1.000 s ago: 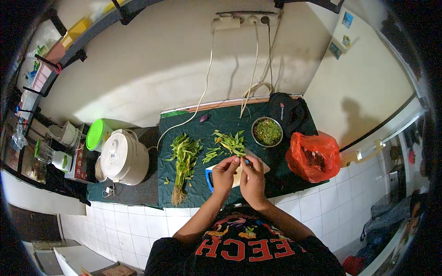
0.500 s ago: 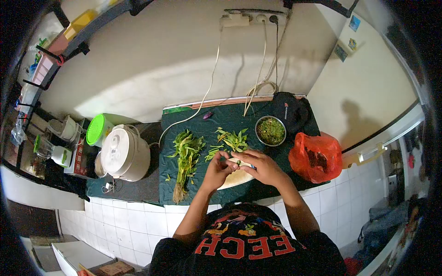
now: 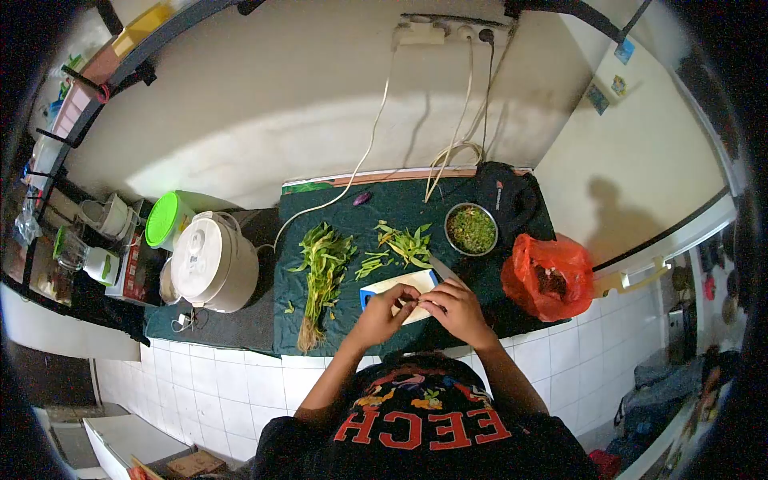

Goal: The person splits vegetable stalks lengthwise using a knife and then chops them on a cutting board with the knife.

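Observation:
My left hand (image 3: pixel 386 315) and my right hand (image 3: pixel 458 312) meet fingertip to fingertip over a white cutting board (image 3: pixel 402 283) with blue ends. Both are closed in a pinch, and the small thing between the fingertips is too hidden to make out. A pale knife blade (image 3: pixel 442 268) shows just beyond my right hand's fingers, its handle end hidden by the hand. Cut green leafy stalks (image 3: pixel 406 244) lie past the board. On the left lies a bunch of leafy greens with roots (image 3: pixel 324 268).
A steel bowl of chopped greens (image 3: pixel 470 229) stands back right, beside a black bag (image 3: pixel 506 196). A red plastic bag (image 3: pixel 548 276) sits at the right edge. Leftward are a white rice cooker (image 3: pixel 214 260) and a green-lidded container (image 3: pixel 165 219). A purple vegetable (image 3: pixel 362 198) lies near the wall.
Both hands have come down and nearer my body, exposing the cutting board's far part and the knife blade. The green bit seen between the fingertips before is hidden now.

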The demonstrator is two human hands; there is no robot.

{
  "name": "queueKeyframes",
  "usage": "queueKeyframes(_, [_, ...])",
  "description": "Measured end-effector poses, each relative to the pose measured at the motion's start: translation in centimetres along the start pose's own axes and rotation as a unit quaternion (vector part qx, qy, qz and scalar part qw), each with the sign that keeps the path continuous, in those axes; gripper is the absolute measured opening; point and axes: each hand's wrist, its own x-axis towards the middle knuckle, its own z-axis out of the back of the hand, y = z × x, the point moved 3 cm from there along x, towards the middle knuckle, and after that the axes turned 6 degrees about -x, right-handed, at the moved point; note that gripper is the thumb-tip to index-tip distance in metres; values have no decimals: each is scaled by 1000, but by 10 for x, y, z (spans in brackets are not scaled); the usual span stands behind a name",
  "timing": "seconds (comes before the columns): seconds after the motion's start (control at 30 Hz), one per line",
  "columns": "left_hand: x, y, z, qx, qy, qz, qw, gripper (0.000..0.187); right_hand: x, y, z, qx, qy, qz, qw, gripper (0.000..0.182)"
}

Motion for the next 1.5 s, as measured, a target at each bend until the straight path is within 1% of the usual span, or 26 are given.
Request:
queueKeyframes(0.07, [0, -11, -8, 49, 12, -41, 998, 22, -8, -4, 0, -1, 17, -26, 1000, 15])
queueKeyframes(0.1, [0, -20, -11, 68, 18, -2, 998, 24, -11, -4, 3, -11, 12, -36, 999, 15])
queueKeyframes(0.13, [1, -17, -17, 67, 19, -5, 998, 24, -12, -7, 5, -21, 5, -46, 999, 14])
queueKeyframes(0.2, [3, -10, -27, 103, -29, -82, 991, 25, -11, -13, 8, -22, 15, -47, 999, 14])
queueKeyframes(0.27, [4, 1, -36, 118, -49, -92, 988, 26, -18, -15, 8, 4, -17, -56, 998, 11])
queueKeyframes(0.33, [5, 11, -41, 194, -61, -94, 975, 24, -23, -21, 10, 24, -7, -73, 997, 12])
queueKeyframes(0.37, [4, 14, -44, 210, -81, -126, 966, 24, -25, -25, 9, 37, 3, -86, 996, 13])
queueKeyframes(0.43, [6, 23, -50, 216, -73, -120, 966, 23, -29, -33, 8, 61, 41, -131, 989, 14])
queueKeyframes(0.5, [8, 40, -56, 221, -64, -115, 966, 22, -37, -43, 4, 75, 45, -140, 986, 16])
queueKeyframes(0.57, [15, 74, -59, 234, -50, -55, 969, 18, -47, -62, -2, 87, 52, -149, 984, 18])
queueKeyframes(0.63, [22, 105, -61, 231, -68, -28, 970, 17, -74, -84, -13, -116, 58, -151, 980, 29])
queueKeyframes(0.67, [21, 118, -61, 232, -86, -8, 969, 16, -96, -97, -27, -109, 64, -154, 980, 29])
queueKeyframes(0.73, [28, 137, -64, 272, -75, -4, 959, 17, -135, -132, -49, -276, 83, -209, 934, 39])
queueKeyframes(0.77, [31, 158, -69, 320, -81, -33, 944, 17, -139, -141, -52, -263, 111, -228, 931, 43])
queueKeyframes(0.8, [34, 175, -72, 366, -86, -64, 924, 17, -147, -150, -58, -261, 110, -226, 932, 43])
queueKeyframes(0.87, [35, 192, -78, 345, -81, -40, 934, 18, -168, -175, -80, -298, 146, -287, 898, 46])
queueKeyframes(0.93, [36, 194, -83, 342, -76, -35, 936, 18, -173, -187, -94, -313, 143, -280, 896, 47])
queueKeyframes(1.0, [33, 201, -89, 341, -96, -4, 935, 18, -178, -190, -101, -417, 92, -237, 873, 43])
queueKeyframes(1.07, [29, 210, -92, 362, -110, -13, 926, 18, -181, -199, -104, -410, 114, -230, 875, 41])
queueKeyframes(1.1, [29, 187, -90, 325, -121, 29, 937, 22, -179, -201, -104, -407, 128, -224, 876, 39])
queueKeyframes(1.23, [25, 203, -94, 267, -124, 59, 954, 23, -166, -173, -85, -375, 128, -217, 892, 38])
queueKeyframes(1.3, [19, 212, -94, 240, -179, -8, 954, 21, -162, -148, -76, -235, 119, -271, 926, 41])
queueKeyframes(1.33, [19, 210, -93, 238, -177, -8, 955, 21, -158, -134, -72, -237, 119, -273, 925, 41])
queueKeyframes(1.4, [21, 209, -90, 237, -221, 20, 946, 20, -158, -114, -69, -171, 125, -371, 904, 41])
queueKeyframes(1.43, [20, 209, -88, 214, -195, 56, 955, 22, -161, -104, -72, -174, 127, -373, 903, 41])
queueKeyframes(1.5, [18, 203, -88, 228, -177, 48, 956, 23, -163, -90, -76, -155, 101, -391, 902, 39])
